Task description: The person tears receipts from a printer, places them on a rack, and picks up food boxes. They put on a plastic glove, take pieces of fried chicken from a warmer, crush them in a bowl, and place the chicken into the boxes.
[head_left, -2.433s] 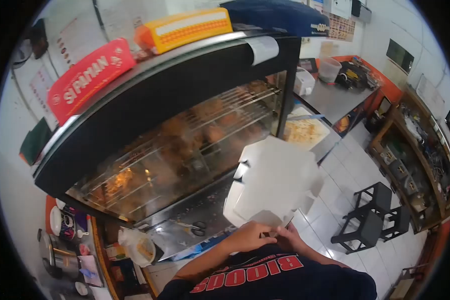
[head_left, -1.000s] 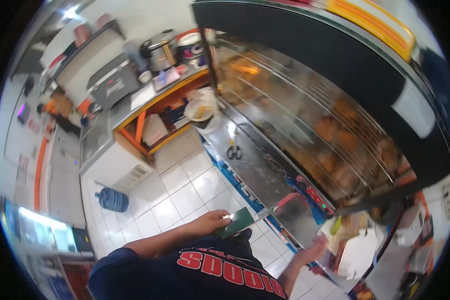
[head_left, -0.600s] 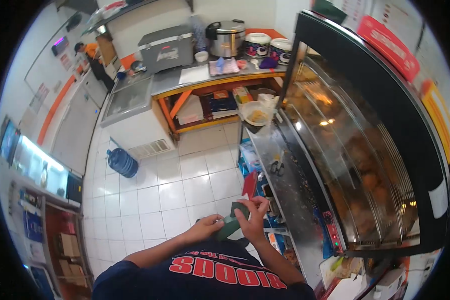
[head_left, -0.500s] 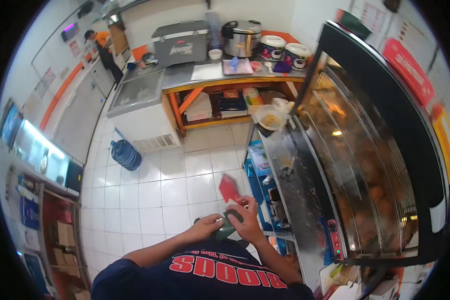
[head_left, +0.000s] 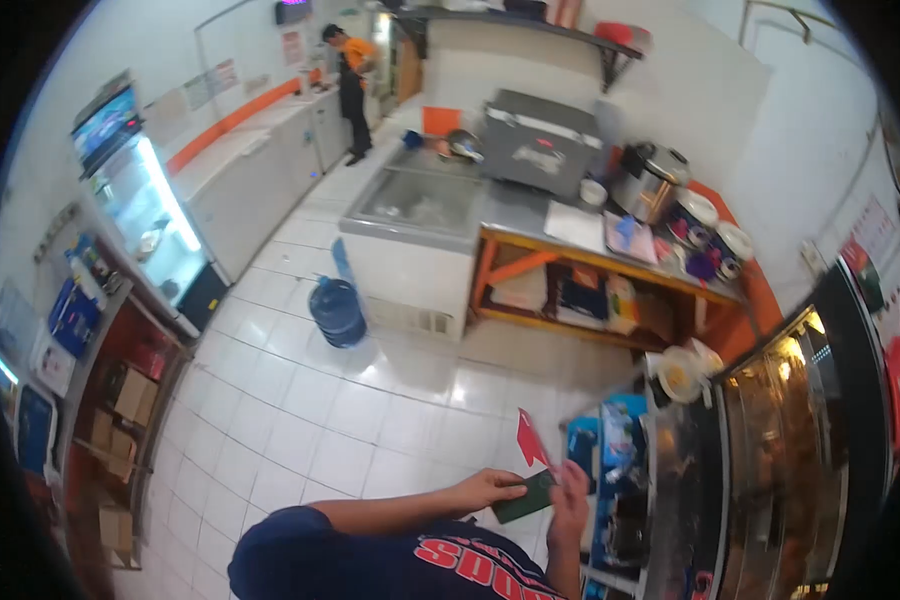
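Note:
My left hand [head_left: 492,488] is closed on the left edge of a dark green flat rectangular thing [head_left: 522,503], its thumb and fingers pinching it. A bright red flat piece [head_left: 533,441], like a card or folded paper with a notched end, sticks up from my right hand [head_left: 570,503]. The right fingers are closed and slightly blurred, next to the green thing's right end. What the green and red things are exactly, I cannot make out. Both hands are in front of my dark blue shirt, above the tiled floor.
A blue water jug [head_left: 337,314] stands on the floor beside a white chest freezer [head_left: 410,290]. To the right are a metal rack [head_left: 675,470] and a glass warmer [head_left: 800,430]. A co-worker [head_left: 352,85] in orange and black stands at the far counter.
My view has swung left, so the room appears shifted right and the warmer shows less. The green thing, bunched between my hands before, now shows a flat rectangular face.

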A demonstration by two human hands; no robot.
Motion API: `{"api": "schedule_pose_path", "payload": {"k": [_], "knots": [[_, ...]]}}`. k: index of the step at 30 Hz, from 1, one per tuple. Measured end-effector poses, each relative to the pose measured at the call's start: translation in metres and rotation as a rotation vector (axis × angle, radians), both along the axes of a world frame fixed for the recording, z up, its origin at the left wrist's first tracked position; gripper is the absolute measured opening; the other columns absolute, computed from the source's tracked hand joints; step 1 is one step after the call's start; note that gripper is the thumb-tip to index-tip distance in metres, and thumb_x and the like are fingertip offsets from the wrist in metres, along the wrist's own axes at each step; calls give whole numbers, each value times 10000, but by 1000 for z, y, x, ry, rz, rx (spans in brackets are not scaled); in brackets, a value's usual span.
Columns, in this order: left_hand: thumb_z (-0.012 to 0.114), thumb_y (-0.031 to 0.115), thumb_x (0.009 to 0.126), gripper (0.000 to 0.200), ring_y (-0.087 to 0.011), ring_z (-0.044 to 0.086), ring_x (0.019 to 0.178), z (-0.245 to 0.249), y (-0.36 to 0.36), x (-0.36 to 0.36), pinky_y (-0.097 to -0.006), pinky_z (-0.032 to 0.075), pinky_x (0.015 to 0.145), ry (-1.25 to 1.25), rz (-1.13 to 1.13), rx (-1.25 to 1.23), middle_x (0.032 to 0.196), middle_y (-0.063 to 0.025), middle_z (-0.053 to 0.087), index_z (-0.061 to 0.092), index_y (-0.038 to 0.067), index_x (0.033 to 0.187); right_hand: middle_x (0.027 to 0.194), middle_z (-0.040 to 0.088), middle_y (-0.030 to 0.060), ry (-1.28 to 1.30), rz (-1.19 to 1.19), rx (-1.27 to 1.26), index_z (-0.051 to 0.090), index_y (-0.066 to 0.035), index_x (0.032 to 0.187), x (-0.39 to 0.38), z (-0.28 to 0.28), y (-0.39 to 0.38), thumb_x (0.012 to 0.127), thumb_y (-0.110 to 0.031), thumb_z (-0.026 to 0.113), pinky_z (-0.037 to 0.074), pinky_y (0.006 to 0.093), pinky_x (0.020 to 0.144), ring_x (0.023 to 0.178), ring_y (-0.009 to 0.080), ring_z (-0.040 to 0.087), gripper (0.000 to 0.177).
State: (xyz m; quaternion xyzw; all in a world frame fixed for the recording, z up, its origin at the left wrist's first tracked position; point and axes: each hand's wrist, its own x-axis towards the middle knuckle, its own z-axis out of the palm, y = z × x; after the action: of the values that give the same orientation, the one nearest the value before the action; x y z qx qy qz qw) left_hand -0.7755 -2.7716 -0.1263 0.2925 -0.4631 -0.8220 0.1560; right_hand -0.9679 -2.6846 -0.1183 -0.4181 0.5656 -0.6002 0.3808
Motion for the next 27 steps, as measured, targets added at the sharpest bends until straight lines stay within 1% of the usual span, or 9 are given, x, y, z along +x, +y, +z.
{"api": "schedule_pose_path", "payload": {"k": [4,8,14,16,18,21,23,26,27], "knots": [[668,261,991,359,-148,617,1087,-26,-35,35,-307,434,990,321,231,171,1150,-46,701,638,14,1251,1468,498,90,-316,-351,122,397,-144,1511,16,-13,-19,986,-119,569,409,423,1070,1308,234,500,554],[636,234,1008,324,-151,624,1082,-20,-47,50,-320,432,1006,586,200,260,1157,-47,694,614,32,1261,1442,542,90,-791,42,47,394,-138,1512,14,-20,-15,963,-174,621,489,486,1019,1252,274,579,595],[695,250,943,362,-248,566,1195,-38,-53,74,-411,411,1030,-76,580,242,1274,-117,627,631,43,1233,1370,575,104,-784,-122,-99,443,-62,1452,27,-22,-42,755,-44,785,528,447,984,1200,281,598,776],[714,260,879,511,-320,516,1242,14,-46,91,-462,391,1043,-501,1050,-1257,1319,-164,570,574,31,1314,1312,587,110,-189,-202,16,475,-49,1412,25,-40,-53,645,46,832,524,401,965,1171,255,597,851],[718,228,856,471,-365,505,1265,37,-46,92,-479,433,1019,-426,596,-1772,1398,-125,534,577,92,1284,1218,630,75,54,54,2,510,-4,1337,36,-30,-57,633,84,799,502,338,963,1093,206,625,767],[663,226,918,332,-368,590,1144,48,-52,86,-464,479,953,-390,407,-1683,1271,-137,619,624,75,1211,1285,594,114,187,444,19,503,-1,1345,40,-12,-63,618,54,795,505,342,965,1081,212,633,785],[611,241,959,280,-328,651,1001,22,-71,88,-426,494,913,-325,-160,-895,1019,-173,682,659,17,1120,1319,546,143,221,508,119,502,-4,1333,52,10,-65,622,21,789,462,362,1022,1111,229,615,767],[622,228,968,239,-241,676,911,6,-78,94,-365,511,851,-260,88,-716,897,-148,689,667,8,1051,1328,510,166,770,144,-206,508,-23,1321,58,25,-69,639,-3,782,410,373,1071,1146,237,585,735],[636,206,981,190,-169,663,951,-4,-83,95,-348,518,853,-146,129,-480,961,-77,698,646,46,1082,1262,552,157,540,123,-241,525,-30,1282,65,32,-70,654,4,789,369,397,1107,1194,258,557,682]]}}
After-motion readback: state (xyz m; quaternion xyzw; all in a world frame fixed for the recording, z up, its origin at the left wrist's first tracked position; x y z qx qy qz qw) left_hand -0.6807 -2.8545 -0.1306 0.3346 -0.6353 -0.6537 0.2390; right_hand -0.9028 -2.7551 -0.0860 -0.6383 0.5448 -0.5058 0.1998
